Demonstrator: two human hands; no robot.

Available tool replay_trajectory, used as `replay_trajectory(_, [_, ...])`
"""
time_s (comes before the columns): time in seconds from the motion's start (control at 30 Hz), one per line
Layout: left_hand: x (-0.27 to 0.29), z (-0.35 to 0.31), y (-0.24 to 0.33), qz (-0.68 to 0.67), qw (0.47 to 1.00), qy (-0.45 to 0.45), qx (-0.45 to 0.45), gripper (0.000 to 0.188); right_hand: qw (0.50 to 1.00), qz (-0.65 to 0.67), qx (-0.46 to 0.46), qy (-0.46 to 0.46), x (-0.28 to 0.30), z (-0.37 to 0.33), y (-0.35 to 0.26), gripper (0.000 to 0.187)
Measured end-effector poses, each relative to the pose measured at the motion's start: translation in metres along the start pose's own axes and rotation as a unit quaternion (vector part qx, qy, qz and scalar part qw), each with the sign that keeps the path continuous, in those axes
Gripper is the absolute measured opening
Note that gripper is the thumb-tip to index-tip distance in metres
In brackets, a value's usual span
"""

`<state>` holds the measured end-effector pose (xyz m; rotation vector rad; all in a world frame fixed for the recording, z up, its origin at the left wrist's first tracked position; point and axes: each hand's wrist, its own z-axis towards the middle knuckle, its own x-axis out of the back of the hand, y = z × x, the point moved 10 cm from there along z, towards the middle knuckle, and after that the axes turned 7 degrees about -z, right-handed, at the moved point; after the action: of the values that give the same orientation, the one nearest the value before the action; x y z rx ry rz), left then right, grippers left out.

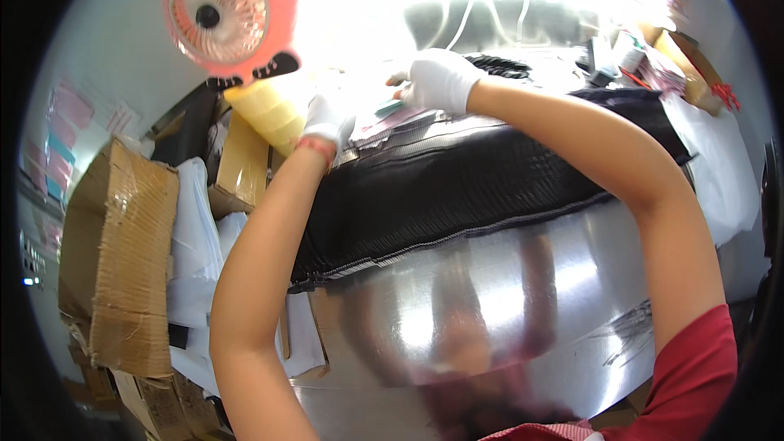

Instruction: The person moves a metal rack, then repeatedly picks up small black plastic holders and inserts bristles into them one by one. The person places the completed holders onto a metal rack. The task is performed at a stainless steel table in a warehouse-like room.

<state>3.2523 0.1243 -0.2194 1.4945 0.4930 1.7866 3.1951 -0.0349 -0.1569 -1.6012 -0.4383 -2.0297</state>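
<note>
Both my hands wear white gloves and reach to the far side of a shiny metal table (490, 278). My left hand (327, 118) is beside the yellow roll, its fingers washed out by bright light. A little to the right, my right hand (441, 82) has its fingers curled, bare tips pointing left. Anything between those tips is too small or too bright to make out. Just below it lie pink and teal sheets (392, 114). In front of both hands stretches a wide stack of thin black strips (457, 188), lying flat across the table.
A pink fan (224, 12) stands at the far left above a yellow roll (265, 114). Open cardboard boxes (135, 257) and white sheets (194, 233) crowd the left. At right are white sheeting (714, 167), a dark bottle-like item (602, 61) and a red item (725, 96).
</note>
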Motion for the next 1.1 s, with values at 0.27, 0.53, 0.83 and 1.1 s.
replay_trajectory(0.27, [-0.021,-0.134,0.165,-0.073,0.975,-0.134,-0.164,0.026,0.827,0.492,0.251,-0.105,0.090,-0.284,-0.278,0.022])
replay_trajectory(0.53, [-0.118,-0.291,0.313,0.014,0.903,-0.338,-0.265,0.021,0.704,0.588,0.209,-0.340,0.163,-0.443,-0.363,0.037])
replay_trajectory(0.83, [-0.366,-0.505,0.428,-0.237,0.730,-0.568,-0.296,0.020,0.882,0.471,-0.012,0.019,0.233,-0.549,-0.267,0.029])
replay_trajectory(1.1, [-0.423,-0.706,0.425,-0.003,0.402,-0.829,-0.389,0.034,0.936,0.088,-0.340,0.026,0.280,-0.684,-0.269,0.025])
